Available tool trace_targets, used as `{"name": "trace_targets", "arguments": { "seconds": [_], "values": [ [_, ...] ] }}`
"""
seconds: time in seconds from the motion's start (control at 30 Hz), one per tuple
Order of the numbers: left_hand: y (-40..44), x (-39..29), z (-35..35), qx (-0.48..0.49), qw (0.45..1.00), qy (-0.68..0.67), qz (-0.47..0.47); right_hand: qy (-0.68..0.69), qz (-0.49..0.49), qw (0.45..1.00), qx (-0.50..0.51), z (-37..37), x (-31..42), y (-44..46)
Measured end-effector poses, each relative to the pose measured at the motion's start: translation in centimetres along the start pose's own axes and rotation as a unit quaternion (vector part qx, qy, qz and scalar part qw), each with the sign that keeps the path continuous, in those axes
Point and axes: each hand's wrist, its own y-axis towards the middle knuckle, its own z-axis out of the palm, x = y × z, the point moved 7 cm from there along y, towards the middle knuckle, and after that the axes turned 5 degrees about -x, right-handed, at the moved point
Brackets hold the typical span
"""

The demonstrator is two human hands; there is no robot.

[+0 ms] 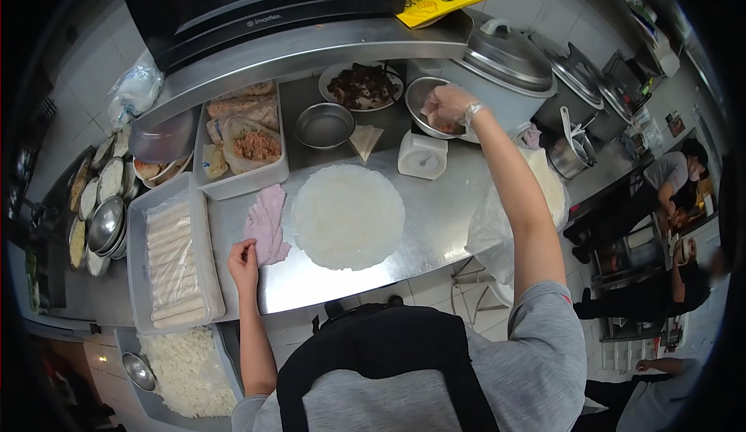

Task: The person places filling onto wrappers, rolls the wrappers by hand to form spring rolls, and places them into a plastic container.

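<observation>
The right hand (445,106) reaches into a steel mixing bowl (416,98), its fingers down at the reddish filling (448,127); a clear glove seems to cover it; the dial scale (422,157) stands just in front of the bowl, perhaps beneath its near side. The left hand (244,260) rests low at the counter's (416,238) near edge, fingers curled in toward the thumb, at the edge of a pink cloth (267,224); between cloth and scale, the round white wrapper sheet (348,216) lies flat on the counter.

As far as can be judged, much is done: long pale rolls (172,249) fill a good part of the plastic tub (215,278) at the left; the sheet, though, bears no filling and is not yet folded, so portioning, filling and rolling seem left; a bag of filling (256,145) sits in the bin (242,185) behind, suggesting more in store.

The right fingertips are lost in the bowl, so whether they are clamped on filling cannot be told; nor whether the left fingers pinch the cloth; the scale's reading is too small to make out; the sheet may be one layer or several; clear plastic veils part of the rolls.
</observation>
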Motion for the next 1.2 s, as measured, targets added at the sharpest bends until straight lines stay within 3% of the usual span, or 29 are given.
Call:
{"name": "trace_targets", "arguments": {
  "seconds": [0.07, 0.17, 0.3, 0.47, 0.57, 0.63, 0.73, 0.87, 1.0, 1.03, 1.07, 1.13, 1.2],
  "values": [
    [0.0, 0.0, -0.1, 0.01, 1.0, 0.017, -0.008, 0.028, -0.014, 0.999, 0.023, 0.5, -0.2, -0.2],
    [0.0, 0.1, 0.0, 0.008, 1.0, 0.006, -0.004, 0.143, -0.104, 0.98, -0.087, -0.9, -0.2, 0.3],
    [0.0, 0.6, 0.0, 0.008, 1.0, -0.001, -0.008, 0.214, -0.056, 0.953, -0.209, -3.4, -2.1, -0.6],
    [0.1, 0.7, 0.1, 0.005, 1.0, -0.009, -0.003, 0.262, -0.047, 0.941, -0.211, -4.3, -3.0, -2.2],
    [0.1, 1.4, 0.1, 0.004, 1.0, -0.005, -0.031, 0.276, -0.064, 0.936, -0.207, -4.2, -2.7, -2.6],
    [0.0, 1.7, 0.2, 0.0, 1.0, -0.021, -0.021, 0.443, -0.074, 0.879, -0.16, -3.7, -1.5, -3.1],
    [0.0, 0.3, -0.1, -0.016, 1.0, 0.017, 0.015, 0.476, -0.085, 0.869, -0.102, -3.3, 4.7, -4.0],
    [0.0, 0.0, -0.3, -0.037, 0.999, 0.02, 0.002, 0.565, -0.147, 0.812, 0.023, 2.2, 13.5, -0.4],
    [-0.1, -0.6, -0.4, -0.027, 0.999, 0.025, -0.009, 0.424, -0.204, 0.882, -0.024, 7.7, 21.7, 5.9],
    [-0.1, -0.9, -0.5, -0.026, 0.999, 0.022, -0.016, 0.475, -0.182, 0.861, 0.022, 10.1, 23.6, 7.7],
    [0.0, -1.1, -0.6, -0.025, 0.999, 0.02, -0.022, 0.383, -0.199, 0.902, 0.024, 11.4, 25.6, 9.1],
    [0.0, -1.0, -0.6, -0.019, 1.0, 0.005, -0.025, 0.216, -0.312, 0.918, -0.112, 12.8, 29.8, 10.7],
    [0.0, -1.3, -0.8, -0.013, 0.999, -0.003, -0.032, 0.179, -0.306, 0.934, -0.05, 16.0, 32.5, 13.4]
  ]
}}
